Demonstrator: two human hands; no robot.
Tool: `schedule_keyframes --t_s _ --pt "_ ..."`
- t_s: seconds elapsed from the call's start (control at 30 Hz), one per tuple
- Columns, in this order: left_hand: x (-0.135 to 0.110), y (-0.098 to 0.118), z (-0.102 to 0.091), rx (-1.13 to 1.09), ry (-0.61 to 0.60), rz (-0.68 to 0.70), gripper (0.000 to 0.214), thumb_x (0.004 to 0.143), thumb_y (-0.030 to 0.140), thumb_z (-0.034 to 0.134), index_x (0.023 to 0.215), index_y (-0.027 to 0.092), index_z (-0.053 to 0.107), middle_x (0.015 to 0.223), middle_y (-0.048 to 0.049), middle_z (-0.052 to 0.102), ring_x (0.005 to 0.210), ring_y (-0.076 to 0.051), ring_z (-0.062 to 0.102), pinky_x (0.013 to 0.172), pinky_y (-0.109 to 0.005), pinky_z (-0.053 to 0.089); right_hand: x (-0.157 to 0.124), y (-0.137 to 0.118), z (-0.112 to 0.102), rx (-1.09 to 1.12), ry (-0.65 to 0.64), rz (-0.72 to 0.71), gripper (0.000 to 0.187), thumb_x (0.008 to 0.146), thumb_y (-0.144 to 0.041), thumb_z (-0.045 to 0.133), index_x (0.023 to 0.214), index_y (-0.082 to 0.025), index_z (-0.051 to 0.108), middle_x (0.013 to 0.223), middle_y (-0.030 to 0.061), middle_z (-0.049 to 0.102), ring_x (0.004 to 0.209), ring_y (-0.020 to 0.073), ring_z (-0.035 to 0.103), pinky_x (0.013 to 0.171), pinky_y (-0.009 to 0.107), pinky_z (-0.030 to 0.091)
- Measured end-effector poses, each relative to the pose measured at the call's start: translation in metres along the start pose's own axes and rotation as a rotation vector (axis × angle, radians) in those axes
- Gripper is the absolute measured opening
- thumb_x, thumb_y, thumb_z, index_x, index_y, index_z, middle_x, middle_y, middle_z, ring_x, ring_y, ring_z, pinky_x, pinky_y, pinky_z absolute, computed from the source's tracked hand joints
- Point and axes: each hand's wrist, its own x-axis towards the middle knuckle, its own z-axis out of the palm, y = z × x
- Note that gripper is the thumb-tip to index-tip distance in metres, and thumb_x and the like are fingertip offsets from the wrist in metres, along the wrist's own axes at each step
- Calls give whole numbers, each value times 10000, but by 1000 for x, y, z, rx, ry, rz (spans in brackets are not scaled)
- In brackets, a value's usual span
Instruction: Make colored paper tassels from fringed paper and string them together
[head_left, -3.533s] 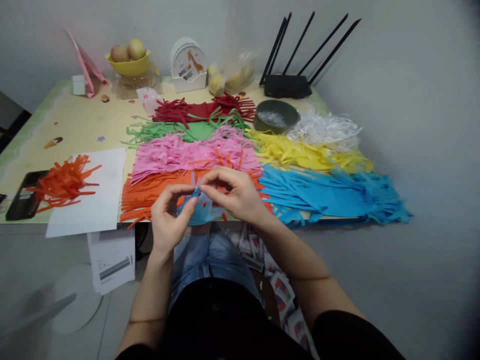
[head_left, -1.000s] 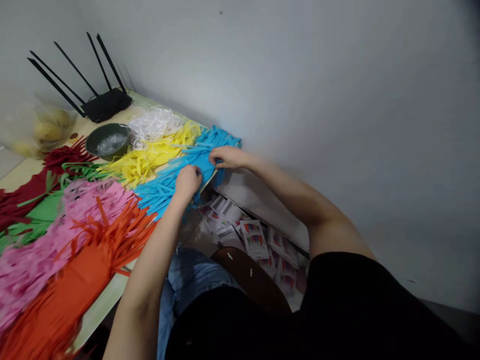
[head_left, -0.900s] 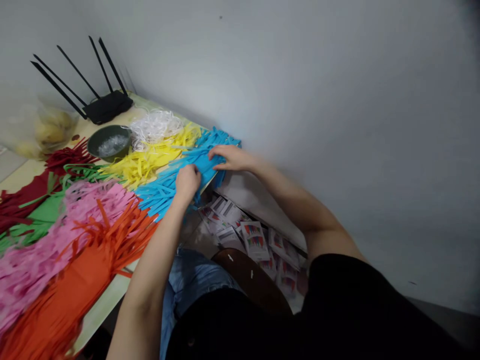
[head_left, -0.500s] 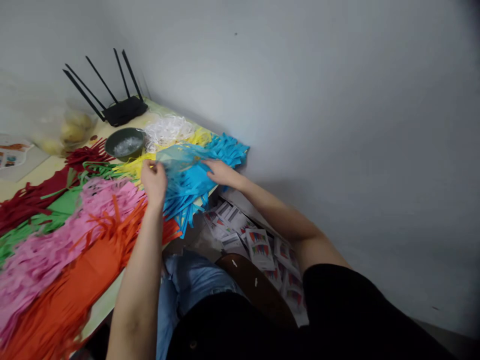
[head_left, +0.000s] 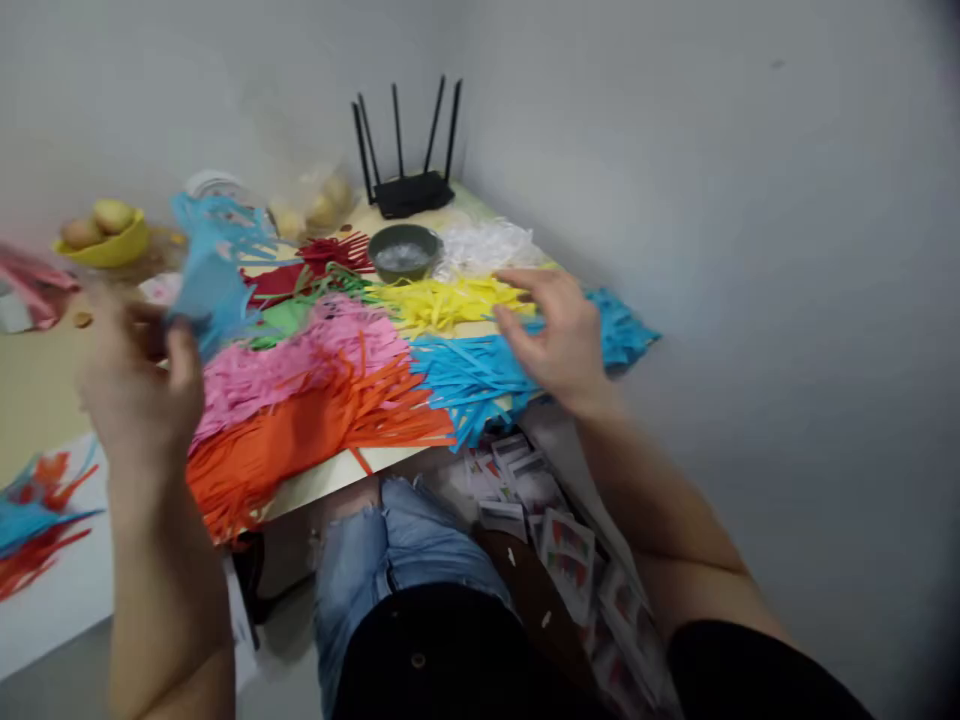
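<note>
My left hand (head_left: 142,370) is raised over the left part of the table, blurred by motion, its fingers closed on a piece of blue fringed paper (head_left: 214,290). The strips at the paper's far end hang loose. My right hand (head_left: 559,335) hovers with fingers apart over the pile of blue fringed paper (head_left: 480,380) at the table's right corner. Just beyond its fingertips lies yellow fringed paper (head_left: 442,303). Orange (head_left: 285,440), pink (head_left: 300,350), green (head_left: 289,318) and dark red (head_left: 277,283) fringed pieces lie in rows between my hands.
A black router (head_left: 412,195) with upright antennas stands at the back corner, behind a dark bowl (head_left: 405,255) and white stringy material (head_left: 487,245). A yellow bowl (head_left: 112,245) with round items is at far left. Printed packets (head_left: 566,560) lie below the table, beside the wall.
The view has swung left. My left hand has carried a blue fringed piece from the blue pile leftward across the table. My right hand has lifted off the pile.
</note>
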Motion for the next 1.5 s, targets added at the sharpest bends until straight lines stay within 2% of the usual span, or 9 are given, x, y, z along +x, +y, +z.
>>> schedule_keyframes --t_s 0.1,0.2,0.33,0.43,0.57,0.67,0.83,1.2,1.5 --pt "-36 24 -19 174 -65 141 204 938 349 509 1044 190 583 902 -70 702 736 -207 630 663 -322 378 16 -97 24 188 -73 -463 472 943 -388 591 1371 -189 573 1438 132 594 1377 294 499 1179 502 372" --pt "-64 25 -28 96 -171 332 204 984 325 454 1046 216 614 876 -46 726 748 -200 671 654 -295 421 35 -157 52 235 -282 -660 337 964 -263 555 1286 -192 621 1382 118 624 1357 282 490 1167 490 342" --pt "-85 -14 -41 48 -100 254 170 977 293 504 1070 240 636 940 -29 744 827 -198 704 716 -279 487 54 -180 63 189 -590 -688 200 957 -156 518 1084 -149 672 1077 99 716 1028 221 620 927 357 444" --pt "-87 -38 -45 117 -77 117 230 953 334 545 1131 233 650 1061 -85 745 1014 -277 701 906 -392 520 61 -191 49 47 -660 -608 190 953 -135 509 1060 -146 667 997 94 713 885 193 612 764 301 398" --pt "-71 -27 -35 -56 -115 245 530 863 495 678 1311 222 604 1465 -140 576 1427 -351 456 1178 -536 354 62 -208 31 -80 -758 -567 183 926 -96 518 992 -155 678 850 66 691 749 161 561 671 283 306" --pt "-55 -11 -21 -294 -237 302 417 855 495 671 1146 198 695 1306 -116 688 1273 -316 589 1109 -491 432 65 -207 22 15 -817 -589 139 903 -132 572 974 -169 685 811 37 677 736 148 539 666 275 290" --pt "-49 -15 -15 -641 -410 61 253 787 400 708 738 153 692 658 -10 653 638 -156 596 639 -265 497 70 -176 17 288 -826 -471 154 915 -290 615 873 -153 672 792 17 657 719 128 522 674 259 325" --pt "-79 -23 -19 -1076 -111 -336 177 702 319 795 782 200 692 649 26 579 487 -77 469 442 -198 417 36 -154 61 844 -552 -217 210 885 -327 646 968 -161 745 953 46 738 854 163 637 782 285 492" --pt "-88 -36 -37 -962 -265 -114 219 756 397 772 764 183 725 753 -56 658 665 -169 604 603 -296 507 41 -141 53 805 -715 -392 232 893 -253 592 1011 -202 784 1065 63 724 992 185 643 897 350 508"
